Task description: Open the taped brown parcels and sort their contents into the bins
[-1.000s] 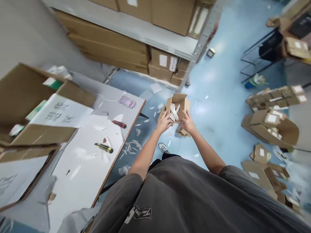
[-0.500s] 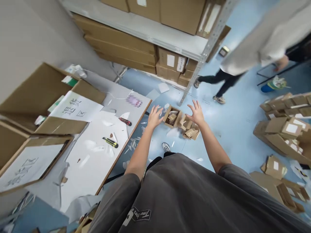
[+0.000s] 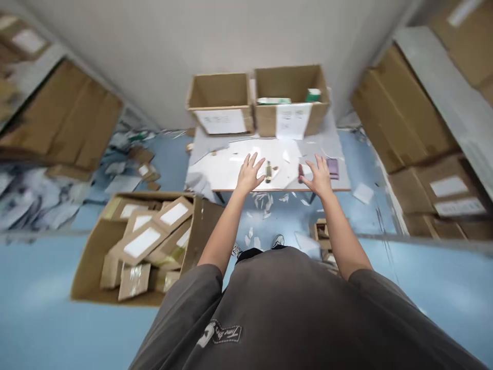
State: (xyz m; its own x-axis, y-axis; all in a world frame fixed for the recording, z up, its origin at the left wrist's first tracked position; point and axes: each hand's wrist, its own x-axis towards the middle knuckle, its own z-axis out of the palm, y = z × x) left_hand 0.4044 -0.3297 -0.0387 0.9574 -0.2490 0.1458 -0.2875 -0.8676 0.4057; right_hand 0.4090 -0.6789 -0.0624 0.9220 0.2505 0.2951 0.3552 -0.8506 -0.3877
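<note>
My left hand (image 3: 249,176) is held out over the front of the white table (image 3: 227,167), fingers spread and holding nothing. Just right of it lies a yellow-green utility knife (image 3: 268,172). My right hand (image 3: 318,174), also open with fingers apart, hovers above the table's right part. Beside its thumb is a red utility knife (image 3: 300,172), and a purple item (image 3: 333,168) lies behind its outer side. I cannot tell that either hand touches anything. Paper scraps lie on the tabletop between the hands.
Two open cartons with paper signs, a left one (image 3: 221,123) and a right one (image 3: 265,121), stand at the table's back. A big carton (image 3: 87,257) full of small parcels is on the floor at left. Shelving (image 3: 427,67) flanks the right side. Scraps (image 3: 264,203) litter the floor.
My view has swung left, so the table is now straight ahead and the walking person is out of view. Both hands stay raised and open; the big parcel carton has come into view.
</note>
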